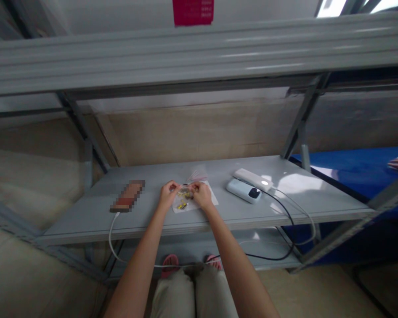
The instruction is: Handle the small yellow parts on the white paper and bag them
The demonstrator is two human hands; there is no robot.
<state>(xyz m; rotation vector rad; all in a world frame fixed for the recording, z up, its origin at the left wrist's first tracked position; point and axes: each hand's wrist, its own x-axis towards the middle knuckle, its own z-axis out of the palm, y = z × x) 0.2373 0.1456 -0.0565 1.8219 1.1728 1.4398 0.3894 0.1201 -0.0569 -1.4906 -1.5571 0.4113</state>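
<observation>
On the shelf (pixel 82 221), a phone (pixel 128 196) lies at left with a white cable (pixel 110 240); at right, a pale blue power bank (pixel 240 190) lies beside a white power bank (pixel 250 177). Above shows a red card (pixel 193 11).

Head camera: a single wide view, worn on the person's head, facing forward and steeply down.
Shelf (pixel 93 218): seen from above its front edge, fairly near, across mid-frame.
Left hand (pixel 168 194) and right hand (pixel 202 194): just below frame center, forearms (pixel 141 265) running up from the bottom edge.
Beam (pixel 135 59): crosses the upper frame.
Wall (pixel 192 132): behind the shelf, straight ahead.
Trousers (pixel 174 298): at the bottom edge, seen from above.
</observation>
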